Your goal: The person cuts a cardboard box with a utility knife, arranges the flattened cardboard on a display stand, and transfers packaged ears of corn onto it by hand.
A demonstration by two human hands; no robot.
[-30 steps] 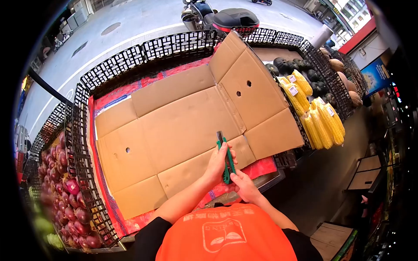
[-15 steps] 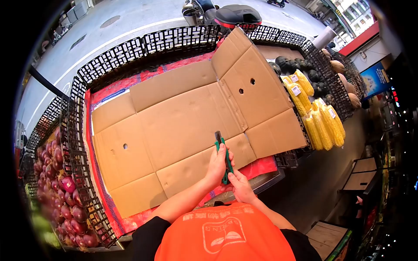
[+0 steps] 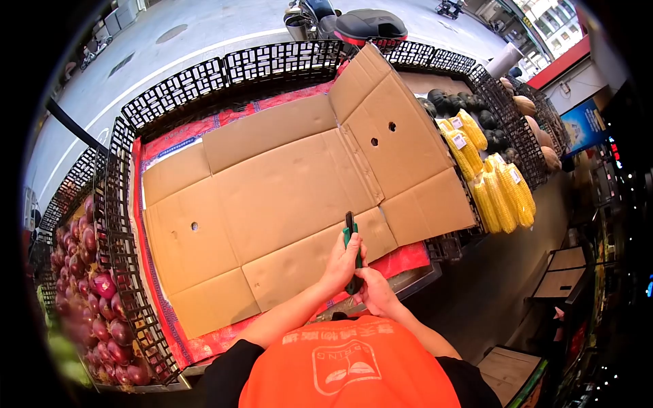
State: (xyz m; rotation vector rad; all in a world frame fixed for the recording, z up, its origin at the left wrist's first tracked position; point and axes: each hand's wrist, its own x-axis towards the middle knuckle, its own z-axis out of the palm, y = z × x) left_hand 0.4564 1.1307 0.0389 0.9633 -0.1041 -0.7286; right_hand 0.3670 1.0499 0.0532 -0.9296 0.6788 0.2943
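A green and black utility knife (image 3: 355,262) points away from me, its dark tip over the cardboard's near edge. My left hand (image 3: 341,262) is wrapped round its upper part. Fingers of my right hand (image 3: 374,289) pinch at its lower end. Beneath and beyond the knife, a large unfolded brown cardboard sheet (image 3: 286,190) lies on a stand covered in red patterned sheeting (image 3: 401,258). Its right panel, with two holes, rises against a crate edge.
Black plastic crate walls (image 3: 282,66) fence the stand. Red onions (image 3: 112,326) fill a bin at left. Packed yellow corn (image 3: 500,194) and dark green squashes (image 3: 469,109) are at right. Beyond stands a parked motorcycle (image 3: 371,26) on the road.
The knife has turned in my hands, now showing more of its black side, and its tip sits slightly lower and further right. Both hands still hold it.
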